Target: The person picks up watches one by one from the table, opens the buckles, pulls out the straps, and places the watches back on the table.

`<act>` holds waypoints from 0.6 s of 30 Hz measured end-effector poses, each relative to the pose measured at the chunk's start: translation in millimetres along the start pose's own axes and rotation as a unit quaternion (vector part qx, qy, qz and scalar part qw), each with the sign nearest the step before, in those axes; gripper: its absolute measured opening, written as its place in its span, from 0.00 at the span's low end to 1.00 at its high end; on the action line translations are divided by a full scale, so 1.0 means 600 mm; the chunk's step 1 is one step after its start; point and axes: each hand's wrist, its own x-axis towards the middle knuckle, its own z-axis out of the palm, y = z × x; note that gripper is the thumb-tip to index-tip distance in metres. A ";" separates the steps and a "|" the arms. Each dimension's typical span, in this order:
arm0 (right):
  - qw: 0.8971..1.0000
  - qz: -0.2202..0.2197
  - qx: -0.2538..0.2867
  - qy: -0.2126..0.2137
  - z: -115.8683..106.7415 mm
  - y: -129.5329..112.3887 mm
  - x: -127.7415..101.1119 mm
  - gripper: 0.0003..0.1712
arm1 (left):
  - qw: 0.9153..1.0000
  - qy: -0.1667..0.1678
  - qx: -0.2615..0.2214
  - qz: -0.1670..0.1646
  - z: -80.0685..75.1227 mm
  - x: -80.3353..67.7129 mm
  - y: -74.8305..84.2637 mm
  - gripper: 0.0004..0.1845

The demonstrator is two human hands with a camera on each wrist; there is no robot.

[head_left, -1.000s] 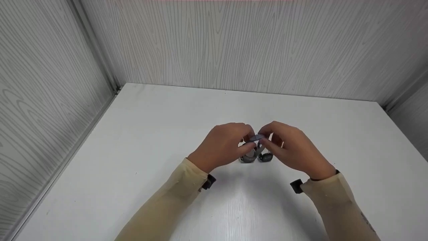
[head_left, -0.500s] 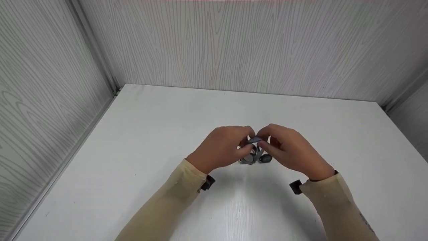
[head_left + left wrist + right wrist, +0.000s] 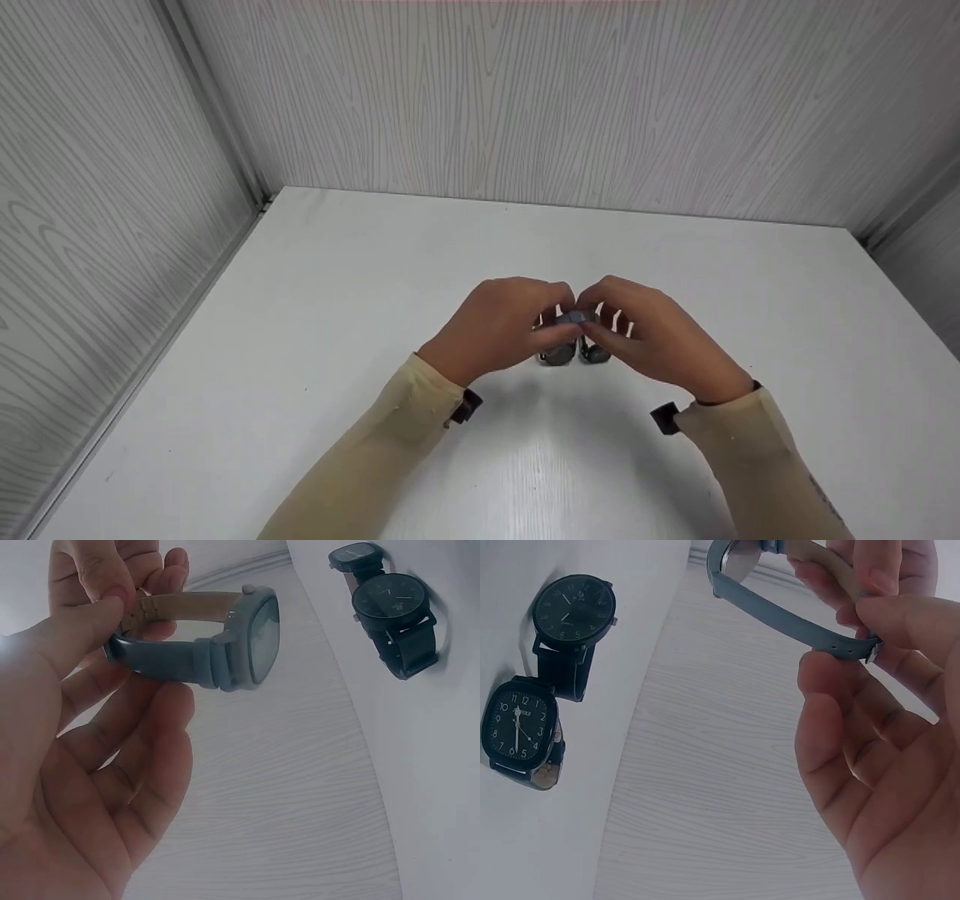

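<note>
Between my hands is a wristwatch [image 3: 165, 662] with a blue-grey strap [image 3: 787, 622], its strap closed in a loop. My left hand [image 3: 499, 322] pinches the strap with thumb and fingers at the side opposite the watch case. My right hand [image 3: 660, 330] pinches the same stretch, its fingertips meeting the left ones. A small metal buckle [image 3: 873, 652] shows beside the right fingers in the right wrist view. The case [image 3: 255, 637] points away from the left hand in the left wrist view, its glass seen at a slant.
Two more watches rest on the white table [image 3: 375, 270] just beyond the hands: one with a round black dial [image 3: 574, 609], one with a squarish black case and pale numerals [image 3: 519, 724]. Wood-grain panels [image 3: 487, 105] stand at the back and sides.
The held watch has turned between my fingers; the strap piece that hung below the fingertips is no longer visible in the head view. Both hands stay nearly in place.
</note>
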 end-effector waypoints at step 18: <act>1.000 0.002 0.009 0.010 -0.001 -0.003 -0.001 0.15 | 1.000 0.013 -0.019 0.005 0.005 0.003 0.006 0.06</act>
